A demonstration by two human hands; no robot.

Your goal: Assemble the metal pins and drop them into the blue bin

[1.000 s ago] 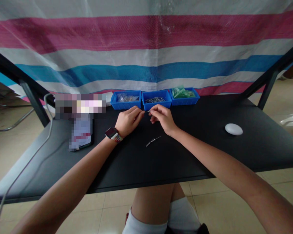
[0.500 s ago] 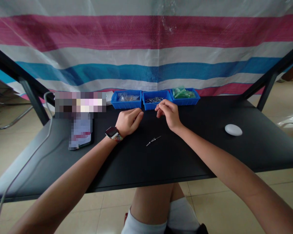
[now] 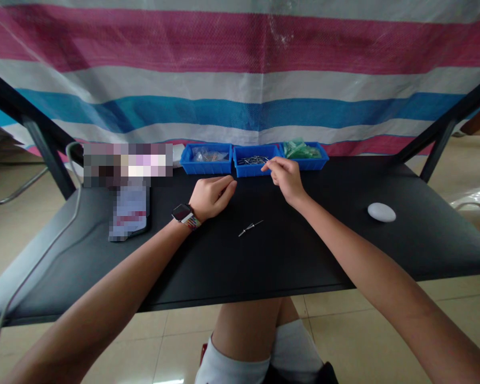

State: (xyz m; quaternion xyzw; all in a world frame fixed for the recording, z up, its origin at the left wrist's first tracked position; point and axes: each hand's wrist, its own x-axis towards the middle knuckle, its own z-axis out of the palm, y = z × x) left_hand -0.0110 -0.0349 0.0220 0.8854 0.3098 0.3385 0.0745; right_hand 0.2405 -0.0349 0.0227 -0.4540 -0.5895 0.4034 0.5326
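Note:
My left hand (image 3: 212, 196) rests on the black table (image 3: 312, 245) with its fingers curled in; what it holds, if anything, is hidden. My right hand (image 3: 285, 176) reaches forward, its fingers pinched at the rim of the middle blue bin (image 3: 254, 162), which holds small metal pins. To that bin's left stands a blue bin (image 3: 207, 158) with clear bags, and to its right a blue bin (image 3: 304, 153) with green parts. A small metal piece (image 3: 249, 228) lies on the table between my arms. A smartwatch (image 3: 183, 214) is on my left wrist.
A white oval object (image 3: 381, 212) lies on the table at the right. A blurred phone (image 3: 130, 213) and a blurred box (image 3: 127, 164) sit at the left. A grey cable (image 3: 32, 266) runs down the left side. A striped tarp (image 3: 240, 80) hangs behind the bins.
My hands have parted. The right hand moved forward and to the right, from meeting the left hand to the middle bin's rim. The left hand stayed resting on the table.

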